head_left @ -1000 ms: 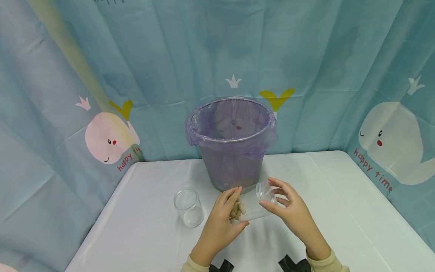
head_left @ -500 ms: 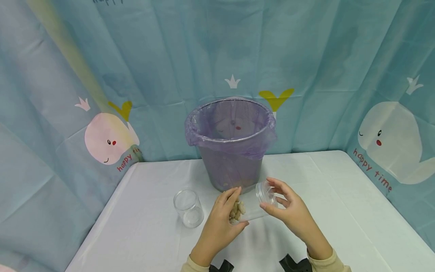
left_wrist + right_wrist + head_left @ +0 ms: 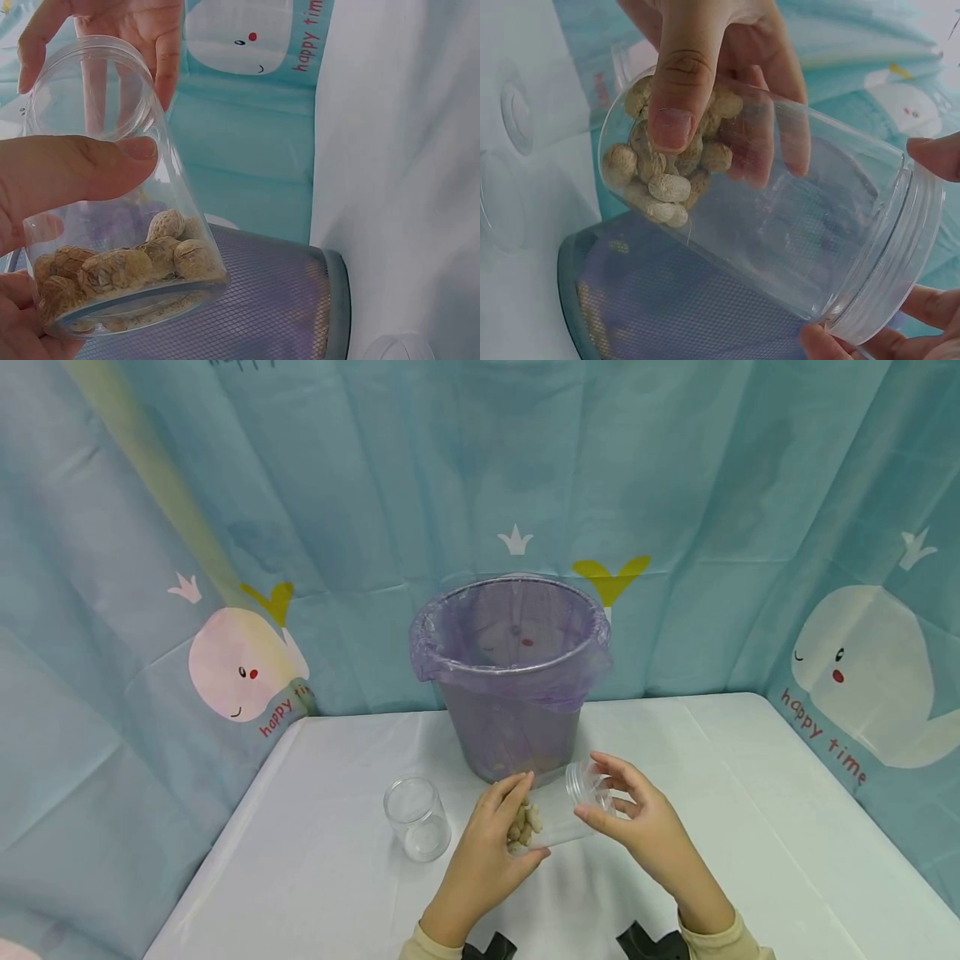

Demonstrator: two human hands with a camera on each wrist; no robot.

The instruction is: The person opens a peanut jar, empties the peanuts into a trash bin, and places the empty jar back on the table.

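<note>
A clear plastic jar (image 3: 557,814) lies tilted on its side between the hands, in front of the bin. Several peanuts (image 3: 522,827) are gathered at its base end, also plain as peanuts (image 3: 112,270) in the left wrist view. My left hand (image 3: 491,852) grips the base end, thumb on one side and fingers on the other. Around the clear lid end (image 3: 900,255) curl the fingers and thumb of my right hand (image 3: 647,831). Whether the lid is loose cannot be told.
A mesh bin (image 3: 517,727) with a purple liner (image 3: 585,668) stands at the back middle of the white table (image 3: 315,860). Left of the hands is another clear jar (image 3: 423,827), upright. A patterned blue curtain (image 3: 705,568) hangs behind and at both sides.
</note>
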